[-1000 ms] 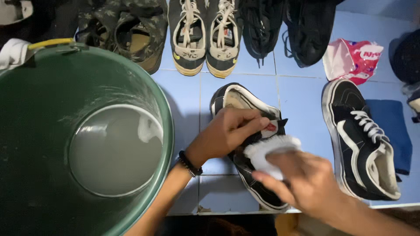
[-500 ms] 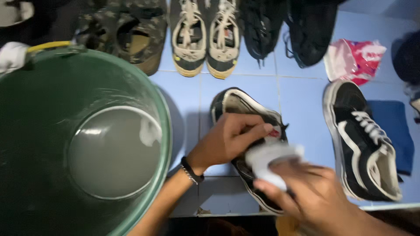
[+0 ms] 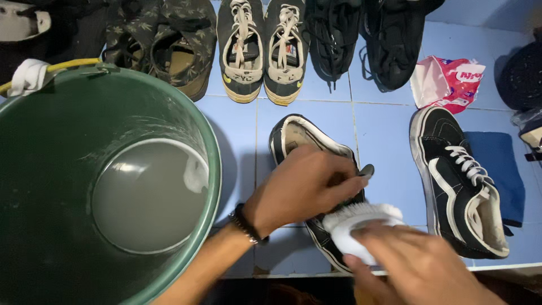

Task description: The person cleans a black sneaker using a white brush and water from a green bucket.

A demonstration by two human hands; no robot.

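A black sneaker with a white sole edge [image 3: 293, 135] lies on the blue tiled floor in the middle. My left hand [image 3: 302, 189] grips it across its middle, a dark bead bracelet on the wrist. My right hand [image 3: 420, 265] holds a white scrubbing brush [image 3: 361, 223], bristles pressed against the shoe's front part, which is mostly hidden under both hands. The matching black sneaker with white laces [image 3: 460, 181] lies to the right, untouched.
A big green bucket [image 3: 212, 164] with cloudy water stands at the left. Along the back lie camouflage shoes [image 3: 186, 45], olive sneakers [image 3: 262, 45] and black sneakers [image 3: 367, 39]. A pink-and-white packet [image 3: 446, 82] and a blue cloth [image 3: 499, 164] are at the right.
My right hand has drawn the brush down along the shoe toward me. My left hand keeps its grip on the sneaker.
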